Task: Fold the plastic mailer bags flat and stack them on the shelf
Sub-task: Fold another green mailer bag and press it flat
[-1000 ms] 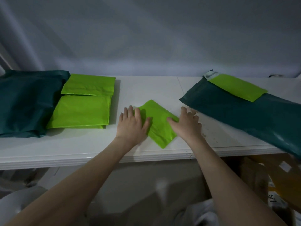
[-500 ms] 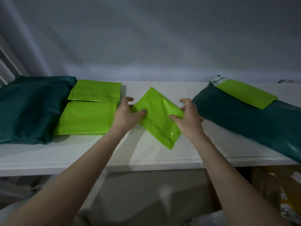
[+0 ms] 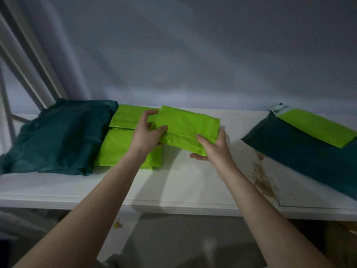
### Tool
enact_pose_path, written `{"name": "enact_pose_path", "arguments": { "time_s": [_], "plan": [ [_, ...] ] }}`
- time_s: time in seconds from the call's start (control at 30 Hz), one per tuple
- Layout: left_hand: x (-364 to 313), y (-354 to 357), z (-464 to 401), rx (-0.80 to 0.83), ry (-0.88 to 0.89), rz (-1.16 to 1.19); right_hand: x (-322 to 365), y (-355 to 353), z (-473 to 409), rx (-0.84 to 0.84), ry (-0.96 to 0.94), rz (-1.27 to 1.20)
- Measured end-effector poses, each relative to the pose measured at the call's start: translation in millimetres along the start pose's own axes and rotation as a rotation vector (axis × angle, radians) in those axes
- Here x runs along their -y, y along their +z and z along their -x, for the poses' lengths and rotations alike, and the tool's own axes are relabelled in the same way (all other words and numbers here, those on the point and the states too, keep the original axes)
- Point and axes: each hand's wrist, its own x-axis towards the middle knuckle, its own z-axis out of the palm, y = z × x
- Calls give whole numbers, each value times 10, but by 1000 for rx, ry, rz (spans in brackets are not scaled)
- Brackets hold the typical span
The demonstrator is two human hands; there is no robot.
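Observation:
A folded lime-green mailer bag (image 3: 185,126) is held above the white shelf (image 3: 183,186). My left hand (image 3: 146,136) grips its left end, thumb on top. My right hand (image 3: 214,147) grips its lower right edge, thumb on top and fingers underneath. Just left of it and partly under it, two folded lime-green bags lie on the shelf, a larger one in front (image 3: 116,147) and a smaller one behind (image 3: 127,118). Part of the front one is hidden by my left forearm.
A crumpled dark-green bag (image 3: 61,136) lies at the shelf's left end. At the right lies a long dark-green bag (image 3: 301,155) with another lime-green bag (image 3: 316,126) on top. The shelf surface shows brown stains (image 3: 264,180) near the right. A grey wall stands behind.
Both hands have lifted the folded green bag off the shelf, turned it from a diamond angle to nearly level, and carried it left toward the two stacked green bags.

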Motion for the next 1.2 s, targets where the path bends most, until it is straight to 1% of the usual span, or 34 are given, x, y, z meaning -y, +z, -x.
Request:
{"name": "enact_pose_path", "arguments": {
  "time_s": [0.1,0.17,0.27,0.43,0.57,0.6,0.73,0.83,0.9,1.0,1.07,1.13,1.2],
  "plan": [
    [38,-181,-93,-14,116,-230,11,128,14,-37,-89,-60],
    [39,-311,-144,-42,145,-320,14,226,-1,-14,-120,-11],
    [32,-488,-204,-26,135,-375,42,417,-118,-15,-175,155],
    [47,-777,-405,59,192,-501,227,832,-365,-57,-261,488],
    [99,-974,-748,67,158,-606,300,1168,-538,40,-321,639],
    [118,-1005,-827,58,145,-659,279,1228,-589,52,-324,701],
    [213,-1064,-1049,18,107,-990,130,1433,-744,34,-321,970],
    [333,-1072,-1076,7,164,-1170,-20,1515,-757,57,-299,1066],
    [423,-1091,-1071,3,199,-1283,-96,1528,-763,62,-320,1126],
    [482,-1105,-1056,16,301,-1320,-134,1502,-783,81,-393,1193],
    [484,-1097,-1048,62,360,-1340,-136,1503,-794,141,-464,1219],
    [492,-1091,-1052,108,325,-1367,-139,1525,-813,211,-497,1237],
    [511,-1095,-1067,145,246,-1377,-139,1549,-834,261,-466,1233]
  ]
}}
